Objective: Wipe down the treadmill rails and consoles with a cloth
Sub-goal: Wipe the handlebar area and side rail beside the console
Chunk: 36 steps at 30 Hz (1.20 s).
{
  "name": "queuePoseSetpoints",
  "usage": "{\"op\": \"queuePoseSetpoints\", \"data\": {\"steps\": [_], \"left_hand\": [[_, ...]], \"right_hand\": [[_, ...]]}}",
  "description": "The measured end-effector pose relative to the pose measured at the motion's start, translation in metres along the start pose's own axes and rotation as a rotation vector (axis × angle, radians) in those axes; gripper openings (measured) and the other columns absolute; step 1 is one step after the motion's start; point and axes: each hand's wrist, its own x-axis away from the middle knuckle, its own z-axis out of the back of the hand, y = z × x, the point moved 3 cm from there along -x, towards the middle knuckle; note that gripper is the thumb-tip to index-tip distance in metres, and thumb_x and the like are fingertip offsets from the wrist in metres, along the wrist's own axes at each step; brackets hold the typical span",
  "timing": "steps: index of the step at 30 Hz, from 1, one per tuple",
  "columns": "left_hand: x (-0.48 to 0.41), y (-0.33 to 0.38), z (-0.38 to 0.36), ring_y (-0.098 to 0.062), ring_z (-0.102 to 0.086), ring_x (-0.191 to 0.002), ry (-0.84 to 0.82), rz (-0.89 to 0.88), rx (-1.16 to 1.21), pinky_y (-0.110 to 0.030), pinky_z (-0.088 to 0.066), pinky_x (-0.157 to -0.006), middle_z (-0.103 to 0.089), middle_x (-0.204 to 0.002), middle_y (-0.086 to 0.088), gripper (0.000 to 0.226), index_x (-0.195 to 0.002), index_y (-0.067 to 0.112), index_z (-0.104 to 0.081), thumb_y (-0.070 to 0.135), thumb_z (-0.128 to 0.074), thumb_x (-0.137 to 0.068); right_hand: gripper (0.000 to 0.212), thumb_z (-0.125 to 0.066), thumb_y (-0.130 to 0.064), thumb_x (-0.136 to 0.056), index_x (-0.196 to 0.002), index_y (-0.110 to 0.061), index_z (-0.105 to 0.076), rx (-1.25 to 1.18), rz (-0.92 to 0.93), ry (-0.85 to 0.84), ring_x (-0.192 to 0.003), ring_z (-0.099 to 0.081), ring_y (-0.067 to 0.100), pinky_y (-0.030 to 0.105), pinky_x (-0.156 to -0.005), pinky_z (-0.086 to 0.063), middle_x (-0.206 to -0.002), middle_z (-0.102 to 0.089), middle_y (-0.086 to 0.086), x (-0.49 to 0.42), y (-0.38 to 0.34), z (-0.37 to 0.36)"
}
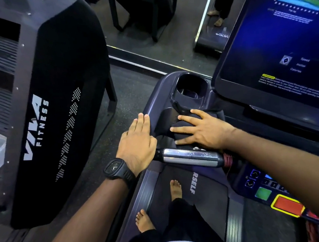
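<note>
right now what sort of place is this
Most likely a gym: the person stands barefoot on a treadmill belt below a lit console screen, and the neighbouring machine is marked FITNESS.

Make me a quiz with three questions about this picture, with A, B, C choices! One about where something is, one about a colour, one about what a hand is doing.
1. Where is the cloth?
A. On the floor.
B. Under the right hand on the console.
C. On a hook.

2. What colour is the yellow-rimmed button?
A. Red.
B. White.
C. Pink.

3. How is the left hand?
A. In a fist.
B. Round a bottle.
C. Flat, fingers straight, on the console's edge.

Answers:
1 B, the right hand presses the dark cloth flat.
2 A, red fills its yellow border.
3 C, its fingers lie straight along the rim.
</note>
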Motion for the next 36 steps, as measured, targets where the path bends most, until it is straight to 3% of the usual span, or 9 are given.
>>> {"op": "queuePoseSetpoints", "data": {"steps": [2, 5, 9, 11, 14, 20, 25, 31, 36], "left_hand": [[0.000, 0.001, -0.001, -0.018, -0.012, -0.153, -0.005, 0.001, 0.000, -0.043, -0.028, -0.118, -0.007, -0.168, -0.004, 0.068, -0.159, 0.013, -0.007, 0.027, -0.034, -0.098], [0.000, 0.001, 0.000, -0.018, -0.012, -0.153, -0.001, 0.000, 0.010, -0.044, -0.028, -0.119, -0.006, -0.168, -0.004, 0.069, -0.159, 0.014, -0.007, 0.027, -0.034, -0.097], [0.001, -0.001, 0.001, -0.018, -0.012, -0.153, -0.002, 0.001, 0.042, -0.044, -0.027, -0.119, -0.007, -0.168, -0.004, 0.070, -0.159, 0.014, -0.008, 0.025, -0.035, -0.096], [0.002, -0.002, 0.002, -0.017, -0.011, -0.153, -0.011, -0.002, 0.074, -0.043, -0.026, -0.120, -0.006, -0.168, -0.002, 0.071, -0.159, 0.015, -0.008, 0.024, -0.036, -0.095], [0.004, -0.004, 0.003, -0.017, -0.011, -0.153, -0.019, -0.007, 0.086, -0.044, -0.025, -0.120, -0.006, -0.168, -0.002, 0.071, -0.159, 0.015, -0.008, 0.023, -0.036, -0.095], [0.006, -0.004, 0.002, -0.015, -0.013, -0.153, 0.000, -0.002, 0.117, -0.045, -0.026, -0.120, -0.008, -0.167, -0.002, 0.070, -0.159, 0.015, -0.011, 0.024, -0.036, -0.094], [0.006, -0.007, 0.000, -0.014, -0.010, -0.153, -0.007, 0.007, 0.169, -0.043, -0.023, -0.122, -0.007, -0.168, -0.001, 0.070, -0.160, 0.015, -0.008, 0.024, -0.035, -0.096], [0.004, -0.011, -0.003, -0.015, -0.011, -0.153, -0.013, -0.008, 0.152, -0.043, -0.023, -0.122, -0.009, -0.167, -0.003, 0.078, -0.159, 0.014, -0.009, 0.033, -0.022, -0.084], [0.003, -0.011, -0.004, -0.016, -0.014, -0.153, -0.002, -0.016, 0.125, -0.044, -0.026, -0.121, -0.012, -0.167, -0.004, 0.074, -0.159, 0.014, -0.011, 0.029, -0.028, -0.089]], "right_hand": [[0.074, -0.055, -0.043, -0.097, -0.159, -0.049, -0.014, 0.039, -0.115, 0.039, -0.155, -0.008, 0.038, 0.066, -0.118, -0.015, -0.171, 0.002, -0.008, -0.017, -0.007, 0.005], [0.082, -0.067, -0.054, -0.086, -0.157, -0.043, -0.028, -0.021, -0.284, 0.118, -0.150, -0.024, 0.043, 0.068, -0.105, -0.037, -0.170, -0.014, -0.004, -0.029, -0.002, 0.013], [0.073, -0.072, -0.040, -0.085, -0.152, -0.036, -0.043, -0.128, -0.459, 0.241, -0.131, -0.046, 0.050, 0.057, -0.083, -0.050, -0.164, -0.032, 0.004, -0.030, 0.006, 0.014], [0.057, -0.055, -0.029, -0.095, -0.151, -0.034, -0.044, -0.004, -0.227, 0.317, -0.130, -0.046, 0.049, 0.057, -0.087, -0.049, -0.162, -0.036, 0.004, -0.031, -0.001, 0.007], [0.055, -0.035, -0.018, -0.103, -0.157, -0.030, -0.033, 0.157, 0.185, 0.331, -0.138, -0.042, 0.047, 0.061, -0.100, -0.046, -0.164, -0.032, 0.002, -0.022, -0.013, -0.008], [0.068, -0.045, -0.011, -0.102, -0.162, -0.030, -0.021, 0.183, 0.204, 0.479, -0.152, -0.019, 0.045, 0.061, -0.118, -0.028, -0.170, -0.014, 0.003, -0.041, 0.004, 0.015], [0.076, -0.037, -0.016, -0.097, -0.162, -0.037, -0.003, 0.169, 0.210, 0.351, -0.155, 0.003, 0.044, 0.062, -0.122, -0.017, -0.171, 0.010, -0.004, -0.050, 0.005, 0.010], [0.067, -0.042, -0.020, -0.100, -0.162, -0.029, -0.018, 0.245, 0.270, 0.350, -0.155, -0.007, 0.039, 0.059, -0.123, -0.020, -0.171, -0.004, -0.003, -0.037, 0.015, 0.003], [0.066, -0.037, -0.016, -0.100, -0.163, -0.027, -0.018, 0.354, 0.413, 0.379, -0.156, -0.007, 0.034, 0.054, -0.125, -0.016, -0.170, -0.008, -0.008, -0.051, 0.002, 0.004]]}}
